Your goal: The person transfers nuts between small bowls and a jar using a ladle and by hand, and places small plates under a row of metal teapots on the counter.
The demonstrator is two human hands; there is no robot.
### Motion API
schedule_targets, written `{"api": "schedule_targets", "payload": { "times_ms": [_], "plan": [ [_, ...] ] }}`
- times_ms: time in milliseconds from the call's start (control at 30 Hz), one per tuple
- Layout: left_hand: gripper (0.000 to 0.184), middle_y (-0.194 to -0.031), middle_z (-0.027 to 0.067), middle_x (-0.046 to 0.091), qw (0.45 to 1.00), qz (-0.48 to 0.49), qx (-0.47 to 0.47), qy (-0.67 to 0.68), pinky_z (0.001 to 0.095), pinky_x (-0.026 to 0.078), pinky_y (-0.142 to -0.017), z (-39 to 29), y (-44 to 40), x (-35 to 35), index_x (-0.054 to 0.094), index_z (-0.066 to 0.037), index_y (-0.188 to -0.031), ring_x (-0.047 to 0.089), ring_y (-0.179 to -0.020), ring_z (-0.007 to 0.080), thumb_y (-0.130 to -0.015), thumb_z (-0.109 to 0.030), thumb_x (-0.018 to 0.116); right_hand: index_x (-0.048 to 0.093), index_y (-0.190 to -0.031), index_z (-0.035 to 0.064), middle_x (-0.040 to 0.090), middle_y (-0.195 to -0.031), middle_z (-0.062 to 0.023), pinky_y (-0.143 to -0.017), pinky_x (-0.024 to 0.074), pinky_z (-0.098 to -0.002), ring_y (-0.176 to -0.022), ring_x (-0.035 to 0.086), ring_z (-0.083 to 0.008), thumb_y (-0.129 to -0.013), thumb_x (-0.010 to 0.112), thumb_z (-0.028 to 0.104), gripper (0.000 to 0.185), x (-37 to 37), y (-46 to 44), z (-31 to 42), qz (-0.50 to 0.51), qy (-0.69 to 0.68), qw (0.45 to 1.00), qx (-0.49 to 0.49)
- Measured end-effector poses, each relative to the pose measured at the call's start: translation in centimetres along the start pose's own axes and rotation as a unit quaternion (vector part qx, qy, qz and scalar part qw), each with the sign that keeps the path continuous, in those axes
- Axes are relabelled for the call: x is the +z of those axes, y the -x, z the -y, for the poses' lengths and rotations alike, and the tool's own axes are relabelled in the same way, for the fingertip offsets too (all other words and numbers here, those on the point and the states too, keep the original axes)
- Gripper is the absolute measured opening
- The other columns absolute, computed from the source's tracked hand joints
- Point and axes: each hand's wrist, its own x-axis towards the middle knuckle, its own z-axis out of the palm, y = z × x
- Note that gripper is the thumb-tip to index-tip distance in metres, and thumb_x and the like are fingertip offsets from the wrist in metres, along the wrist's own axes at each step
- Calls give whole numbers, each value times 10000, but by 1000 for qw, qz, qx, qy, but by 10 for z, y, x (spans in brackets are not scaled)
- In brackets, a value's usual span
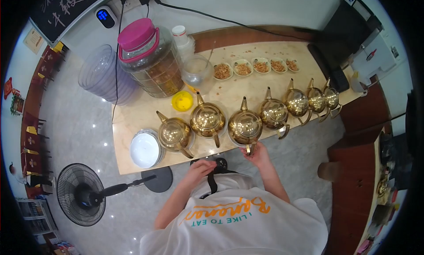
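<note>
Several shiny gold teapots stand in a slanting row on the pale table. My right hand is at the table's front edge, its fingers around the lower end of the handle of the third teapot from the left. My left hand hangs in front of my body, near a dark strap, fingers loosely bent, with nothing visible in it. To its upper left are the leftmost teapot and a stack of white bowls.
Behind the teapots are small dishes of brown bits, a yellow bowl, and a large pink-lidded jar. Clear tubs stand at the back left. A black fan is at the lower left, a bin at the right.
</note>
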Motion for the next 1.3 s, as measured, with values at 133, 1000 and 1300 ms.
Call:
{"api": "schedule_targets", "payload": {
  "times_ms": [133,1000,1300],
  "plan": [
    [58,-951,145,579,986,-115,123,-2,350,450,-864,4,39,-61,509,-44,-776,555,-992,281,-775,2,474,449,-1120,-12,582,-968,-246,-642,503,-367,-751,610,-293,-858,423,378,471,0,-5,2,-23,-1,1000,3],
    [432,-791,149,569,882,-443,160,-10,288,493,-567,-12,62,-226,437,4,-962,613,-689,242,-848,-404,521,496,-1082,85,592,-978,-121,-742,446,-383,-826,565,-251,-870,406,391,383,-52,-36,-23,-208,86,967,-117],
    [371,-650,166,587,893,-406,170,-98,300,525,-474,-16,55,-251,502,86,-869,597,-513,218,-840,-282,537,573,-961,20,610,-857,-166,-736,460,-391,-789,585,-307,-833,471,242,276,-150,-22,-152,-179,742,643,66]
  ]
}}
